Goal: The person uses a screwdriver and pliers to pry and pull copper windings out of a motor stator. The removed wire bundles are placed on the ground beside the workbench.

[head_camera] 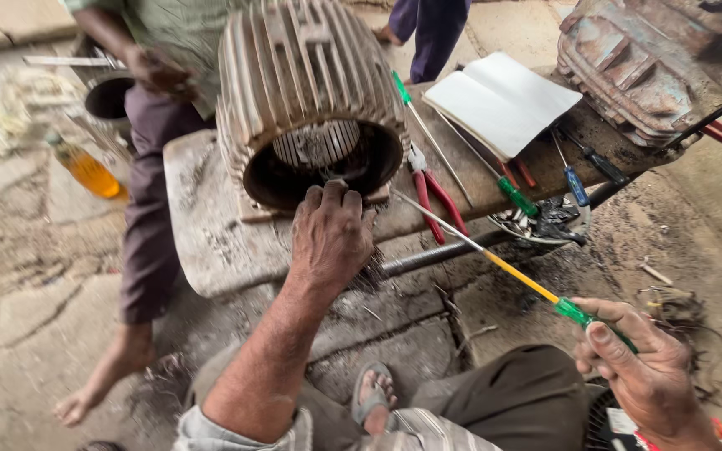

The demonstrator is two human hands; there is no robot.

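Left hand (pixel 330 238) is up at the mouth of the big ribbed motor housing (pixel 307 92), fingers curled into a closed grip on the lower rim of the opening. Can't really make out what's pinched under the fingertips. The housing lies on its side on a worn surface (pixel 202 225), right in front of that hand.

Right hand (pixel 641 367) is lower and off to the right, its grip wrapped around the green handle of a long yellow-and-green screwdriver (pixel 495 260). The shaft runs up-left from it, tip ending just right of the left hand.

Past the screwdriver tip: red-handled pliers (pixel 434 200), an open white notebook (pixel 503 100), and another green screwdriver (pixel 507 190). Someone else stands behind the housing, their hand (pixel 156 71) well clear of mine. An orange bottle (pixel 89 171) lies on the floor far left.
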